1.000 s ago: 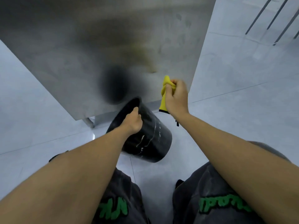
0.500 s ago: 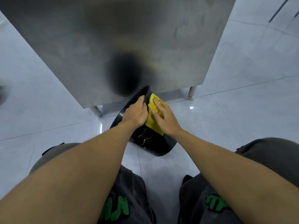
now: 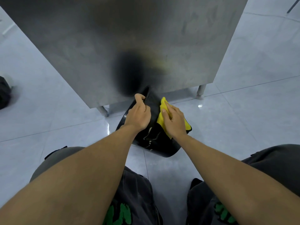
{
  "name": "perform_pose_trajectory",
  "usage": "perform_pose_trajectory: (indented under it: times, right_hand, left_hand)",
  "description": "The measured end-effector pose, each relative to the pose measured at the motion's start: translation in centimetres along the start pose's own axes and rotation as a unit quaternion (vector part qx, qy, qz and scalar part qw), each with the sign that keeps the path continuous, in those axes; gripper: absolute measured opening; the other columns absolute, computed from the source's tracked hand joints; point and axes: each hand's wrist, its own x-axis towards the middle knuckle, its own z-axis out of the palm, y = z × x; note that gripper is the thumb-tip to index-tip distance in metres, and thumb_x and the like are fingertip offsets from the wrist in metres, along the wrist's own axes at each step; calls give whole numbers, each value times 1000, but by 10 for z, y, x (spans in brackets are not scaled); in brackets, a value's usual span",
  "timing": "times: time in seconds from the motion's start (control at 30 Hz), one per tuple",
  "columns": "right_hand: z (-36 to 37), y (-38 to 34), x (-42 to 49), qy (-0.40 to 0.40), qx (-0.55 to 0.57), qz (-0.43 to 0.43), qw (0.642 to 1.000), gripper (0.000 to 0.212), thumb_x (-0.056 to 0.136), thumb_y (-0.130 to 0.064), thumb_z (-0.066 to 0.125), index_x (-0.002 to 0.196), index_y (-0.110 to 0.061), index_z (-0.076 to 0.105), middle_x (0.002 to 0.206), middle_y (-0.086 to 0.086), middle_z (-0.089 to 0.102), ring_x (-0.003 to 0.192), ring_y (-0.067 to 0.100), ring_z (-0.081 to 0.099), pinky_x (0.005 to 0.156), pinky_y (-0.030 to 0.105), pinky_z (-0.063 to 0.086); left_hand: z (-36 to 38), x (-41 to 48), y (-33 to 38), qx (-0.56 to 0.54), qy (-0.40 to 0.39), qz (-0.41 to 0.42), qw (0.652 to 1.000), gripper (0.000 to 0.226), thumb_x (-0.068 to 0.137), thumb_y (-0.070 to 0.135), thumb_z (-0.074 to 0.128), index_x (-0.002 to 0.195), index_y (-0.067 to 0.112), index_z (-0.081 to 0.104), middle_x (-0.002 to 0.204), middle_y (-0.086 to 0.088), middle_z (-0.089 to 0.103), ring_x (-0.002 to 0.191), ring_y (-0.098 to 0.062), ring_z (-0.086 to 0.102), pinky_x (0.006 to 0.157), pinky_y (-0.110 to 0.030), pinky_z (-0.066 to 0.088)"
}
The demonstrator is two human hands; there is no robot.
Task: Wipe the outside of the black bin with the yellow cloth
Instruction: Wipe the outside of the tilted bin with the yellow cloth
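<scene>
The black bin (image 3: 159, 143) lies tilted on the floor, its mouth facing away toward the steel panel, with white streaks on its side. My left hand (image 3: 139, 114) grips the bin's rim at the top. My right hand (image 3: 174, 120) presses the yellow cloth (image 3: 160, 113) flat against the bin's outer wall, on its right side. Part of the cloth is hidden under my palm, and a corner sticks out at the right.
A large stainless steel panel (image 3: 123, 38) on short legs (image 3: 200, 91) stands right behind the bin. Glossy pale floor tiles (image 3: 243, 119) spread all around. A dark object (image 3: 4, 93) sits at the far left edge. My knees in dark trousers are at the bottom.
My right hand brought the cloth down from the air onto the bin and has slid it to the bin's right side. The left hand keeps hold of the rim.
</scene>
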Motion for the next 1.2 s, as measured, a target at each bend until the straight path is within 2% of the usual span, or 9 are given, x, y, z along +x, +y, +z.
perform_pose_trajectory:
  times: [0.17, 0.3, 0.43, 0.6, 0.67, 0.9, 1.07, 1.13, 1.2]
  right_hand:
    - [7, -32, 2, -17, 11, -130, 991, 44, 102, -37, 50, 145, -27, 54, 141, 1, 58, 131, 19, 49, 114, 31, 34]
    - [13, -31, 1, -11, -24, -156, 987, 46, 103, -42, 48, 147, -31, 51, 142, -1, 56, 132, 18, 48, 114, 34, 36]
    - [11, -3, -4, -4, -63, -37, 997, 52, 100, -55, 38, 149, -37, 45, 147, 2, 53, 137, 25, 44, 114, 41, 35]
    - [-8, 24, -7, -21, -77, 164, 983, 51, 103, -53, 29, 152, -41, 39, 149, 4, 49, 140, 33, 38, 115, 48, 30]
    - [-12, 25, -8, -27, -78, 190, 978, 51, 103, -52, 29, 152, -39, 40, 151, 5, 48, 140, 34, 37, 113, 50, 32]
    - [-2, -6, -8, -27, -67, 9, 997, 51, 101, -45, 39, 148, -28, 50, 144, 7, 57, 134, 31, 47, 112, 41, 35]
    - [2, -43, -18, -80, -12, -138, 987, 54, 95, -30, 54, 149, -28, 48, 153, 0, 48, 141, 19, 36, 119, 30, 26]
    - [3, -39, -19, -77, -24, -163, 983, 57, 93, -27, 55, 150, -29, 46, 153, -2, 47, 141, 18, 36, 120, 29, 24]
    - [2, -27, -20, -48, -46, -130, 989, 55, 96, -32, 51, 151, -31, 44, 153, -1, 47, 141, 20, 38, 119, 37, 30]
  left_hand:
    - [1, -1, -9, 7, 8, 31, 999, 17, 93, 15, 37, 105, 22, 27, 91, -6, 56, 76, -34, 56, 73, -47, 45]
    - [0, -4, -9, 69, 37, 66, 995, 11, 99, 14, 38, 110, 14, 35, 112, -11, 51, 87, -40, 58, 69, -46, 43]
    - [0, -6, -12, 233, 63, 34, 970, 42, 104, 20, 36, 145, 16, 30, 130, -11, 52, 96, -44, 63, 65, -40, 39]
    - [2, -7, -20, 218, 59, 27, 974, 54, 104, 24, 36, 154, 23, 16, 124, -14, 59, 94, -35, 65, 72, -42, 51]
    - [3, -8, -19, 183, 51, 19, 982, 59, 102, 19, 41, 156, 23, 14, 121, -16, 58, 89, -33, 64, 69, -38, 50]
    - [4, -5, -21, 70, 32, 21, 997, 65, 99, 8, 39, 158, 19, 13, 122, -19, 55, 98, -33, 59, 89, -46, 50]
    - [0, -2, -19, 52, 1, 10, 999, 69, 96, 12, 40, 158, 15, 7, 142, -19, 46, 123, -37, 51, 105, -50, 41]
    - [0, -3, -18, 20, 2, 11, 1000, 64, 95, 9, 41, 152, 8, 13, 130, -20, 54, 117, -39, 55, 100, -49, 45]
    - [-1, -4, -18, -2, 10, 21, 1000, 51, 93, 3, 43, 140, 3, 24, 99, -15, 59, 96, -39, 62, 79, -45, 49]
